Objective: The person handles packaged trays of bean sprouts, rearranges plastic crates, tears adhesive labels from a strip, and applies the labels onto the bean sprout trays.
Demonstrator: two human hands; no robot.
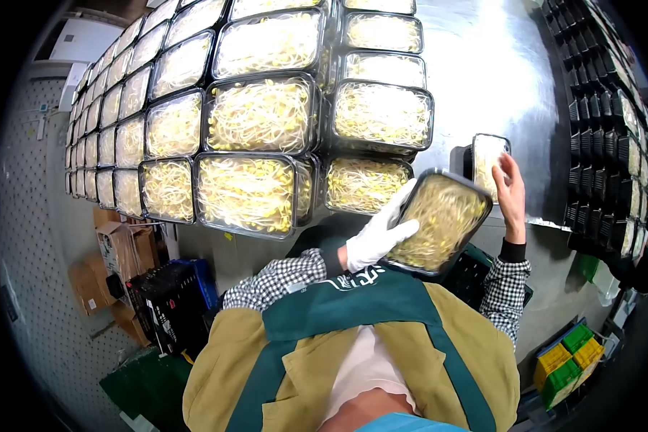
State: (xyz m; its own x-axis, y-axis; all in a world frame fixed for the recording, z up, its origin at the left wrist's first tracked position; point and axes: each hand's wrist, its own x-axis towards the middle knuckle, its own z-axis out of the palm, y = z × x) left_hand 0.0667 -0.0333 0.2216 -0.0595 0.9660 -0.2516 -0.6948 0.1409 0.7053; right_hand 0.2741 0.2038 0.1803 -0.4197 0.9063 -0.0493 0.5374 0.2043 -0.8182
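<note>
My left hand [381, 234], in a white glove, grips the left side of a black tray of bean sprouts [443, 222] under clear film, tilted in front of my chest. My bare right hand [510, 191] is at the right edge of a smaller-looking packed tray [487, 162] on the metal table [493, 65]. Its fingers are bent near that tray's film; whether they grip it I cannot tell. The held tray partly covers the lower part of the tray on the table.
Stacked sprout trays [255, 115] fill the table's left side, with another column [383, 115] beside them. Stacks of black trays [594, 158] stand at the right. Below are cardboard boxes [90, 284], a black crate [165, 309] and green and yellow crates [569, 363].
</note>
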